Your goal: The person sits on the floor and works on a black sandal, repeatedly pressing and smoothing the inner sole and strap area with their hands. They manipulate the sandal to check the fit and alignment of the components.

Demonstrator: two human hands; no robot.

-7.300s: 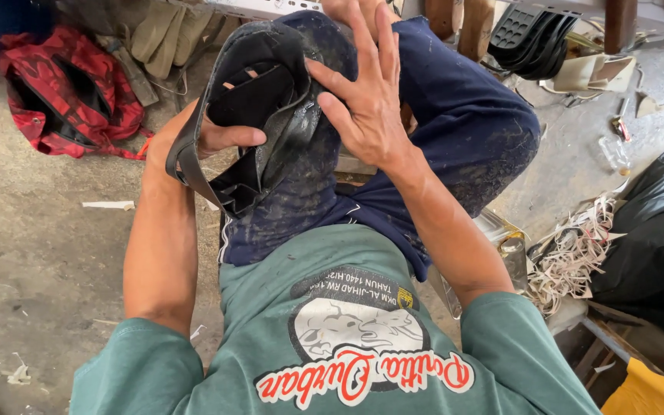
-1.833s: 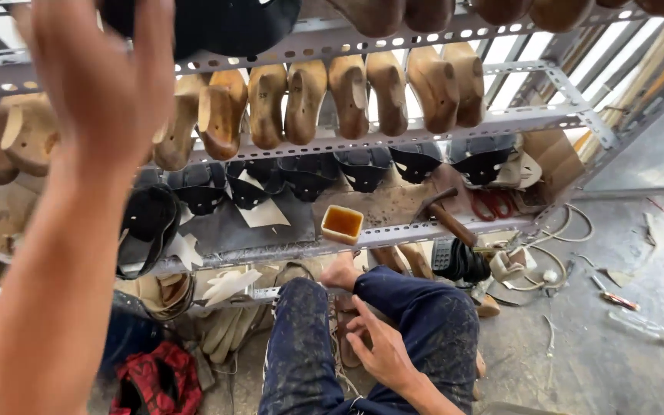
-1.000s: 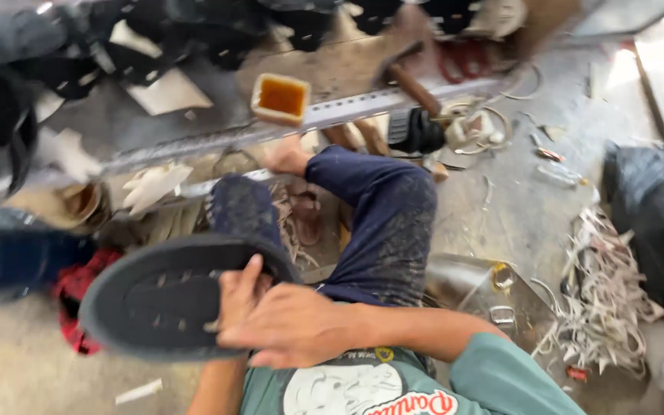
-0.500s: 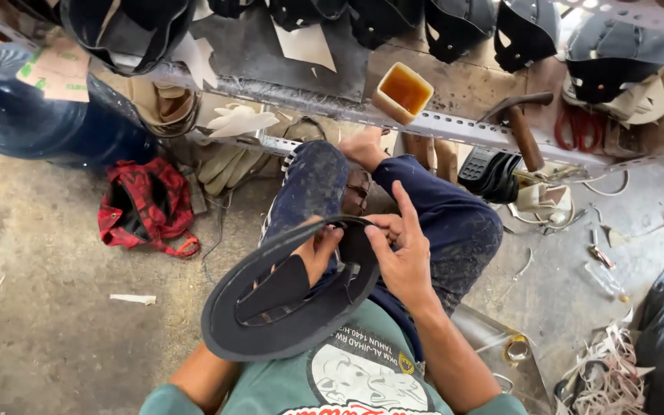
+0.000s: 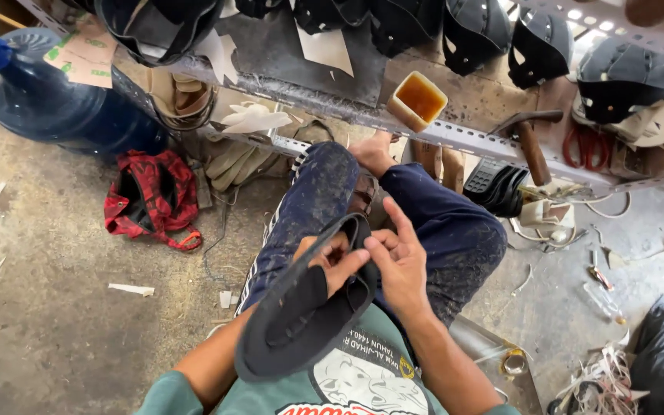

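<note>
Between two hands (image 5: 370,265), one black sandal (image 5: 301,311).

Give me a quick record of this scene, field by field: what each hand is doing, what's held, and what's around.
Held thing: black sandal, sole edge toward the camera, over the lap
Left hand: fingers curled inside the sandal near its front end
Right hand: on the sandal's front rim, fingers spread
Posture: seated, legs in dark blue trousers
Shelf ahead: metal rack with a small tub of amber liquid and a hammer
Floor, left: red bag, blue water jug
</note>
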